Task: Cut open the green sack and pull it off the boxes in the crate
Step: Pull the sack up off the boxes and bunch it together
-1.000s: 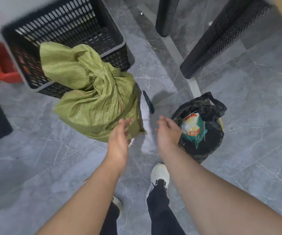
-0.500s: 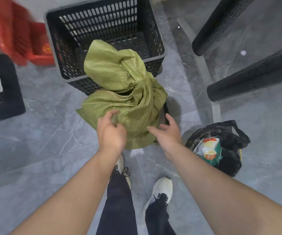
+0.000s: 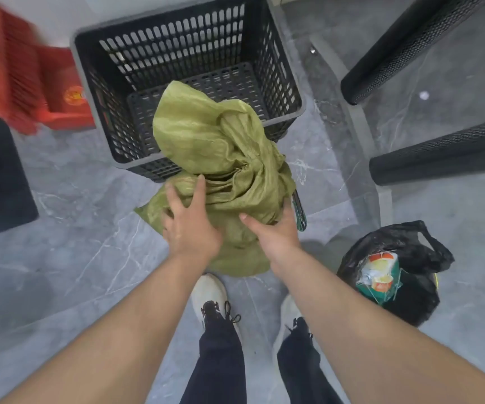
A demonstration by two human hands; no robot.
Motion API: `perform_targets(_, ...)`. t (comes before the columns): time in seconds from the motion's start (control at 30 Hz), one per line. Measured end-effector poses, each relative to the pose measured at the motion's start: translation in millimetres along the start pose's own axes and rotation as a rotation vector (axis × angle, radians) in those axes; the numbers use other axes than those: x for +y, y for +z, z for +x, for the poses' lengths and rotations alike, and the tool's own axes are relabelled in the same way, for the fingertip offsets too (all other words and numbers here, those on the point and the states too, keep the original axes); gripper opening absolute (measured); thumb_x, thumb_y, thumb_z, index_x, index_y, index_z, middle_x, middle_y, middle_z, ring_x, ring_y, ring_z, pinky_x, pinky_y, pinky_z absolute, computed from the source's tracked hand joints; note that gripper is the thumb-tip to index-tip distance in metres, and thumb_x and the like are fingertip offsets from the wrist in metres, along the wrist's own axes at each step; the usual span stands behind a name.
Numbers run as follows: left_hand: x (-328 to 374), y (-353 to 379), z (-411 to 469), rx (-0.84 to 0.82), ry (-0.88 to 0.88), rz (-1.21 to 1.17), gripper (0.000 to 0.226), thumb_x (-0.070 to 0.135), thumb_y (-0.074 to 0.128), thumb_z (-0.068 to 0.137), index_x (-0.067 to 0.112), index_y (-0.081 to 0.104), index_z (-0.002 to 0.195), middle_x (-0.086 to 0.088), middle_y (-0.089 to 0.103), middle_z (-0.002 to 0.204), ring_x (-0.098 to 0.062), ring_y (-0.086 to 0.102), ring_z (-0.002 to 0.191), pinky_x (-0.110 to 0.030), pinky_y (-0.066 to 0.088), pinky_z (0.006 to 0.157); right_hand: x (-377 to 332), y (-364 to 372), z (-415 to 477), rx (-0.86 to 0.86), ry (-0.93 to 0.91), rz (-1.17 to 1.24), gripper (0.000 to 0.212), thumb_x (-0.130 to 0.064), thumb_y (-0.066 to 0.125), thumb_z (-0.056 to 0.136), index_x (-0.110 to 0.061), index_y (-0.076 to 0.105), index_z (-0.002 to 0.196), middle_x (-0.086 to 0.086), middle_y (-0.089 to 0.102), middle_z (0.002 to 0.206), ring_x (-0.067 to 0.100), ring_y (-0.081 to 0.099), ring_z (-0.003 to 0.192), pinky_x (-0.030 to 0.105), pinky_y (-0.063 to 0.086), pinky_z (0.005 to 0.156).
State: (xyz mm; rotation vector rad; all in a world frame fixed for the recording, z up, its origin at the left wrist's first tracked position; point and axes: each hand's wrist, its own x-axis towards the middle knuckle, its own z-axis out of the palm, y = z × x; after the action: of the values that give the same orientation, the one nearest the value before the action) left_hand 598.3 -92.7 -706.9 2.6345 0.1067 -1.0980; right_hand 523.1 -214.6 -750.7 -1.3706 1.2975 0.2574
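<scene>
The green sack [image 3: 223, 182] sits in the middle of the frame, a bulging, knotted bundle of woven plastic resting on the grey marbled floor [image 3: 69, 258]. Its upper part leans over the near rim of the black crate [image 3: 188, 53], which stands just behind it toward the top centre; the slatted crate bottom shows bare behind the sack. What the sack holds cannot be made out through the cloth.

The person stands over it with both bare forearms reaching in from the bottom corners. The left hand [image 3: 190, 223] lies flat on the sack's left side, fingers spread wide and pressed against the fabric, not closed around anything. The right hand [image 3: 276, 228] is set against the sack's right side, thumb pointing left across the cloth and the fingers curved round the far edge; its grip is loose and open, cupping the bundle rather than pinching it.

Just right of the right hand, a slim dark tool with a green edge [image 3: 299, 211] lies on the floor, beside the sack.

At lower right a black plastic bag [image 3: 410, 252] stands open with a green and orange packet [image 3: 378, 278] showing in it. Two white shoes [image 3: 209, 290] and dark trouser legs show at bottom centre. A red plastic object [image 3: 31, 80] blurs in the upper left, and two black mesh furniture legs [image 3: 428, 45] cross the upper right.
</scene>
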Motion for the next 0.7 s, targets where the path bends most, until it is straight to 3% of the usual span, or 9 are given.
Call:
perform_targets(0.07, -5, -3, 16, -0.033, -0.058, 0.081, 0.104, 0.032, 0.079, 0.085, 0.058, 0.008, 0.156, -0.007, -0.027, 0.169, -0.051, 0.004, 0.152, -0.062, 0.016, 0.121, 2, 9, 7, -0.048, 0.056, -0.014, 0.112, -0.062, 0.088, 0.042, -0.041, 0.045, 0.144, -0.010, 0.063, 0.139, 0.021, 0.063, 0.125, 0.048, 0.053, 0.104)
perform_targets(0.13, -11, -6, 28, -0.032, -0.111, 0.105, 0.077, 0.029, 0.079, 0.084, 0.053, 0.036, 0.143, -0.008, -0.027, 0.168, -0.049, -0.008, 0.154, -0.064, 0.008, 0.122, 0, 14, 8, -0.085, 0.068, -0.031, 0.071, -0.054, 0.089, 0.052, -0.035, 0.065, 0.116, -0.007, 0.074, 0.117, 0.022, 0.071, 0.108, 0.047, 0.058, 0.096)
perform_targets(0.2, -19, -6, 34, -0.019, -0.123, 0.070, 0.044, 0.026, 0.074, 0.084, 0.042, 0.055, 0.120, -0.005, -0.008, 0.171, -0.045, -0.006, 0.155, -0.063, 0.011, 0.121, 0, 16, 8, -0.094, 0.022, -0.058, 0.031, -0.040, 0.086, 0.072, -0.026, 0.069, 0.094, -0.002, 0.077, 0.098, 0.017, 0.073, 0.084, 0.042, 0.061, 0.088)
perform_targets(0.23, -23, -5, 35, -0.019, -0.090, 0.037, 0.033, 0.029, 0.070, 0.082, 0.037, 0.059, 0.113, -0.004, 0.014, 0.168, -0.043, 0.007, 0.155, -0.061, 0.019, 0.121, 0, 17, 7, -0.090, 0.013, -0.063, 0.020, -0.034, 0.082, 0.082, -0.023, 0.067, 0.087, 0.002, 0.076, 0.092, 0.015, 0.069, 0.073, 0.040, 0.062, 0.083)
perform_targets(0.3, -27, -5, 31, -0.033, -0.014, -0.101, 0.021, 0.034, 0.056, 0.079, 0.028, 0.062, 0.098, -0.002, 0.057, 0.134, -0.036, 0.047, 0.136, -0.050, 0.043, 0.109, -7, 16, 1, -0.068, -0.050, -0.070, 0.018, -0.034, 0.074, 0.090, -0.022, 0.064, 0.080, 0.001, 0.072, 0.080, 0.016, 0.064, 0.067, 0.043, 0.059, 0.079)
perform_targets(0.37, -24, -9, 21, -0.034, 0.013, -0.299, 0.016, 0.029, 0.053, 0.090, 0.022, 0.066, 0.096, -0.001, 0.069, 0.105, -0.031, 0.063, 0.107, -0.039, 0.052, 0.092, -14, 14, -8, -0.026, -0.159, -0.095, 0.023, -0.038, 0.071, 0.091, -0.025, 0.063, 0.074, -0.007, 0.066, 0.071, 0.017, 0.063, 0.069, 0.043, 0.056, 0.077)
perform_targets(0.5, -10, -26, 2, 0.017, 0.032, -0.505, 0.023, 0.009, 0.053, 0.098, 0.020, 0.070, 0.108, 0.002, 0.069, 0.096, -0.023, 0.063, 0.096, -0.033, 0.049, 0.083, -43, 8, -29, 0.008, -0.282, -0.095, 0.033, -0.046, 0.069, 0.088, -0.035, 0.063, 0.058, -0.016, 0.058, 0.054, 0.011, 0.054, 0.060, 0.034, 0.047, 0.066)
perform_targets(0.63, 0, -41, -9, 0.122, 0.011, -0.486, 0.022, 0.016, 0.052, 0.096, 0.022, 0.069, 0.108, 0.000, 0.072, 0.103, -0.028, 0.064, 0.103, -0.039, 0.052, 0.090, -77, -2, -46, 0.020, -0.334, -0.116, 0.040, -0.049, 0.070, 0.089, -0.037, 0.061, 0.052, -0.015, 0.053, 0.047, 0.008, 0.046, 0.054, 0.028, 0.041, 0.059)
perform_targets(0.7, 6, -52, -15, 0.128, -0.012, -0.456, 0.019, 0.017, 0.050, 0.096, 0.025, 0.065, 0.102, 0.002, 0.069, 0.098, -0.030, 0.063, 0.101, -0.036, 0.048, 0.084, -92, -6, -53, 0.042, -0.359, -0.129, 0.045, -0.052, 0.071, 0.087, -0.032, 0.057, 0.049, -0.012, 0.046, 0.044, 0.010, 0.040, 0.051, 0.029, 0.038, 0.056)
